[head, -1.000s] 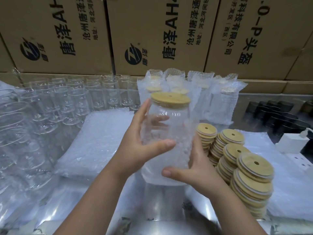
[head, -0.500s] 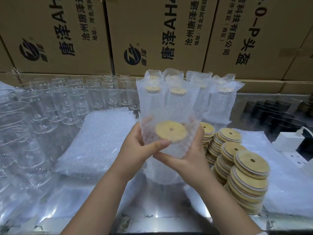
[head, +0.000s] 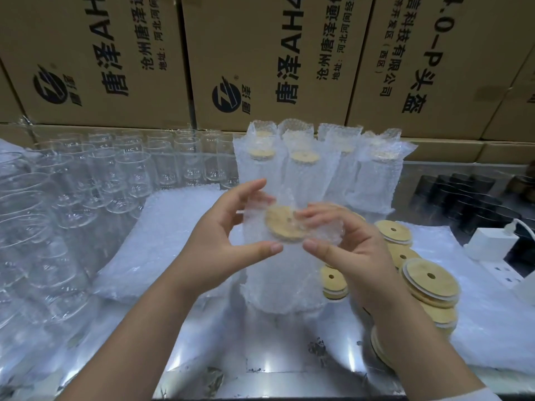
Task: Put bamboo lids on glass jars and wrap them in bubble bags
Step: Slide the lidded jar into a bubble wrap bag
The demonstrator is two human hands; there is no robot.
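Observation:
A glass jar inside a bubble bag (head: pixel 278 279) stands on the table at the middle, its bamboo lid (head: pixel 285 227) showing through the plastic. My left hand (head: pixel 223 241) holds the bag's left side near the lid, fingers curled round it. My right hand (head: pixel 344 244) grips the bag's top on the right, fingers bent over the lid with plastic under them. Stacks of bamboo lids (head: pixel 428 279) lie to the right. Several wrapped jars (head: pixel 307 166) stand behind. Bare glass jars (head: pixel 121 175) fill the left and back left.
A pile of flat bubble bags (head: pixel 168 235) lies left of the middle. Cardboard boxes (head: pixel 260 59) form a wall at the back. A white charger (head: pixel 489 244) and dark jars (head: pixel 463 198) sit at the right. More bubble wrap (head: pixel 498 322) lies under the lids.
The bag has come up over the lidded jar. My hands rose from the jar's sides to its top, and my right fingers now fold the bag's open end over the lid.

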